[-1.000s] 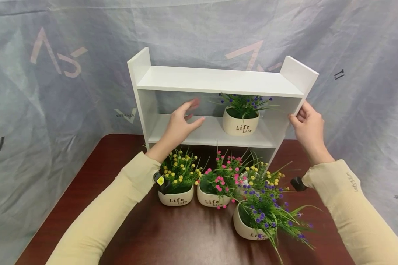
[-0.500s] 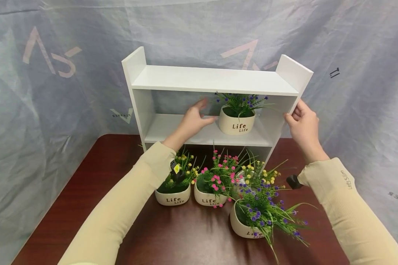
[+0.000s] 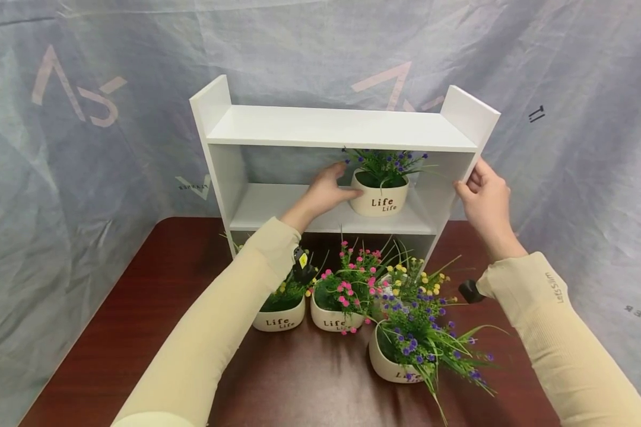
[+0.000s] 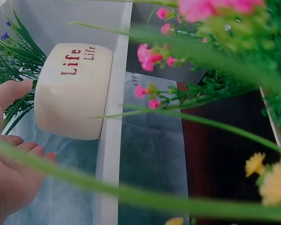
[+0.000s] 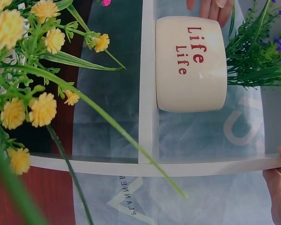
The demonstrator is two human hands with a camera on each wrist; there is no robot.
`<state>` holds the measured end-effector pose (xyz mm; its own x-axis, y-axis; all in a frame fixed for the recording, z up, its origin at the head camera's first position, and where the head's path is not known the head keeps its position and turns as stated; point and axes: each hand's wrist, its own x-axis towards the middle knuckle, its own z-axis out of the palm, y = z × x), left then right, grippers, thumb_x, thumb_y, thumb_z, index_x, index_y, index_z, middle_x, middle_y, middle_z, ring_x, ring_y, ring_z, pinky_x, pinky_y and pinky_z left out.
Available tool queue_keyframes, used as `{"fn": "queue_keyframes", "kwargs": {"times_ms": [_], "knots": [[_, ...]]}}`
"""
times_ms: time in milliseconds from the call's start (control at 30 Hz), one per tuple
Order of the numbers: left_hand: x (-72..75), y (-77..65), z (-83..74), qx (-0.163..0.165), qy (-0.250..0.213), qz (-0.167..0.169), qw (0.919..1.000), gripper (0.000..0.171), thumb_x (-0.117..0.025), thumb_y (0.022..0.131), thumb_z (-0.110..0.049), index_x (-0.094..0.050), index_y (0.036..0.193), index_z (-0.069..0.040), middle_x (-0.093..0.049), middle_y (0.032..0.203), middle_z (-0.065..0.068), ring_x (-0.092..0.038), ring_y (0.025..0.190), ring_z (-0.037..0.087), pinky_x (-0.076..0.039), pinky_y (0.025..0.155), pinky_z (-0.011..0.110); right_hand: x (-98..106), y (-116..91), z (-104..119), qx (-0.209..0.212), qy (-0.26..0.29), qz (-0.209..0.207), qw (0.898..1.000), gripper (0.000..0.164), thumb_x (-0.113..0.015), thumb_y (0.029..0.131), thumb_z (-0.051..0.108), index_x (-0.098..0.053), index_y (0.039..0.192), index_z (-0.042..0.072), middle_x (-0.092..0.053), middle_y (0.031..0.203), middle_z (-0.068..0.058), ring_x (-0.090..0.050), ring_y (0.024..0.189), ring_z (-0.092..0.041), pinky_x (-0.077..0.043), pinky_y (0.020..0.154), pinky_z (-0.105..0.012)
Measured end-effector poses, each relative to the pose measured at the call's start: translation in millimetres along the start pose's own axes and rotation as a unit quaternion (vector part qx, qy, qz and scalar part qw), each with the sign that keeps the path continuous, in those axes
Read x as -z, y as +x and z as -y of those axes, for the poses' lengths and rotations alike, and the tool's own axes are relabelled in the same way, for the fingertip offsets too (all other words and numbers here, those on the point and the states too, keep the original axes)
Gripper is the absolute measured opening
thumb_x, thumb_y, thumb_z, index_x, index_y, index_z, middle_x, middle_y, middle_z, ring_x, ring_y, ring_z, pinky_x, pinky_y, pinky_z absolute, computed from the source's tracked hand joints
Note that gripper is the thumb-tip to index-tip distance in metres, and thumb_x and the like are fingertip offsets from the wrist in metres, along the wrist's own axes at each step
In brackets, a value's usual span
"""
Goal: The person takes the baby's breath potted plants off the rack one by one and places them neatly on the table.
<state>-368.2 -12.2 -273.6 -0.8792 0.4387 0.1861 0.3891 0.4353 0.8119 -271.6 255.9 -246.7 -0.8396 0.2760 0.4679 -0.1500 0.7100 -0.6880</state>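
Note:
On the middle board of the white shelf (image 3: 320, 127) stands a cream flowerpot (image 3: 379, 203) marked "Life Life", with purple flowers. My left hand (image 3: 328, 188) is just left of that flowerpot. Its thumb (image 4: 18, 89) reaches the rim and its other fingers (image 4: 35, 154) spread beside the pot's side. In the right wrist view, some left fingertips (image 5: 213, 9) show behind the flowerpot (image 5: 192, 65). My right hand (image 3: 486, 198) pinches the front edge of the shelf's right side panel, thumb inside and fingers outside.
In front of the shelf, on the dark red table (image 3: 283, 379), stand a yellow-flowered pot (image 3: 279, 317), a pink-flowered pot (image 3: 335, 317) and a tilted purple-flowered pot (image 3: 390, 362). More yellow flowers (image 3: 416, 281) rise behind it. A grey cloth (image 3: 112, 178) hangs around the table.
My left hand has moved right along the middle board, up to the purple-flowered pot. The right hand keeps hold of the side panel, and the head view has shifted slightly.

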Motion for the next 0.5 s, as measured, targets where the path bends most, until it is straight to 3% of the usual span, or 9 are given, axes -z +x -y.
{"fn": "queue_keyframes", "kwargs": {"times_ms": [267, 500], "knots": [[-2.5, 5.4, 0.2, 0.030, 0.001, 0.026, 0.9992, 0.091, -0.073, 0.087, -0.027, -0.019, 0.153, 0.002, -0.031, 0.156, 0.020, -0.034, 0.144, 0.031, -0.034, 0.117, 0.038, -4.7, -1.0, 3.1, -0.006, 0.008, 0.009, 1.000, 0.057, -0.055, 0.097, 0.009, -0.037, 0.150, 0.018, -0.050, 0.142, -0.017, -0.052, 0.129, -0.030, -0.046, 0.103, -0.040], [-7.9, 8.8, 2.0, 0.026, -0.008, 0.023, 0.9994, 0.093, -0.076, 0.084, -0.027, -0.020, 0.153, 0.000, -0.035, 0.154, 0.020, -0.036, 0.142, 0.032, -0.035, 0.116, 0.039, -5.7, 0.6, 5.1, 0.004, 0.005, 0.009, 1.000, 0.056, -0.055, 0.097, 0.010, -0.039, 0.150, 0.018, -0.052, 0.140, -0.017, -0.052, 0.128, -0.030, -0.046, 0.103, -0.042]]}}
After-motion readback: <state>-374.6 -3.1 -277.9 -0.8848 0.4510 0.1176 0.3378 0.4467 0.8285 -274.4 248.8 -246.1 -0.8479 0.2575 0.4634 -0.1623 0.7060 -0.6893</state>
